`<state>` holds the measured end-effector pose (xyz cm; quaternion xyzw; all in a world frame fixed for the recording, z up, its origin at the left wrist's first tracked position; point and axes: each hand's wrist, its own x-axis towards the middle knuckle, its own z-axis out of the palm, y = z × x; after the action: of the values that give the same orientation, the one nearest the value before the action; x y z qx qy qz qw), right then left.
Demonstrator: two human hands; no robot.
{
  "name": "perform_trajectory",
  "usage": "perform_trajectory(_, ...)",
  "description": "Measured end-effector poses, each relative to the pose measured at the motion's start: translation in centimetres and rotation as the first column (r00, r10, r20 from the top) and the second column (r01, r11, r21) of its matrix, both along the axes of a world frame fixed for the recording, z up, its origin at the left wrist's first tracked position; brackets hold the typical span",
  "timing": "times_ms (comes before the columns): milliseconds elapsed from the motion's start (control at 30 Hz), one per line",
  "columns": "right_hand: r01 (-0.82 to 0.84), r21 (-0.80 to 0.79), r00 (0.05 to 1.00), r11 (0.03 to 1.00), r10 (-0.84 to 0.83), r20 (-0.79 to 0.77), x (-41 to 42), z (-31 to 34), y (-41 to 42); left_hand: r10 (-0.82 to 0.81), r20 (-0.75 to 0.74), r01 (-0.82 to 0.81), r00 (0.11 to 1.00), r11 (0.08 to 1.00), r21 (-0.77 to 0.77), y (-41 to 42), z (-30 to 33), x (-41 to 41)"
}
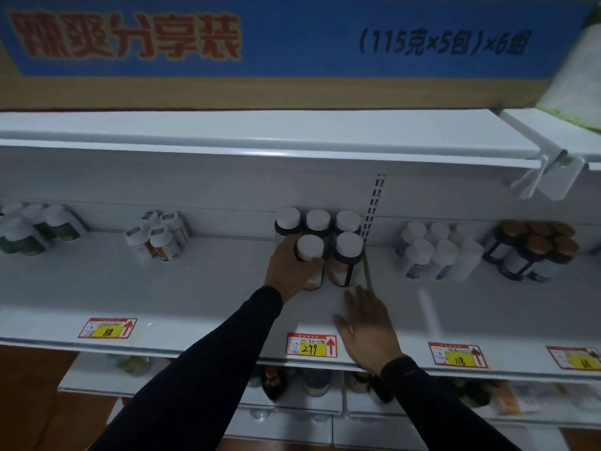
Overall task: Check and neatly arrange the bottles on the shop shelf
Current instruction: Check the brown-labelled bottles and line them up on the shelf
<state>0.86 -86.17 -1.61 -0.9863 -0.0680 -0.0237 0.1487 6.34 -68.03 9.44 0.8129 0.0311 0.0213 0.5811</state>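
Observation:
On the white shelf (201,288) stands a cluster of dark bottles with white caps. My left hand (289,268) grips the front-left bottle (310,247) of that cluster around its body. Beside it on the right stands another front bottle (346,262) with an orange label. Behind them is a row of three more bottles (318,221). My right hand (369,327) lies flat on the shelf in front of the cluster, fingers straight, holding nothing.
Other bottle groups stand along the shelf: green ones (32,232) far left, white ones (159,236), white-blue ones (432,252) and brown-capped jars (533,252) at right. Price tags (310,345) line the shelf edge. A large carton (260,43) sits on the top shelf.

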Motion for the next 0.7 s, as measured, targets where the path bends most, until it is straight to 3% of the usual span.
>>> perform_trajectory(500,0.012,0.018,1.0,1.0,-0.012,-0.001,-0.2,0.0,0.0,0.016,0.006,-0.016,1.0,0.997,0.07,-1.2,-0.3,0.5)
perform_trajectory(700,0.026,0.027,1.0,0.999,-0.026,-0.001,-0.2,0.0,0.0,0.055,0.187,-0.095,0.981,0.973,0.213,-1.1,1.4,0.2)
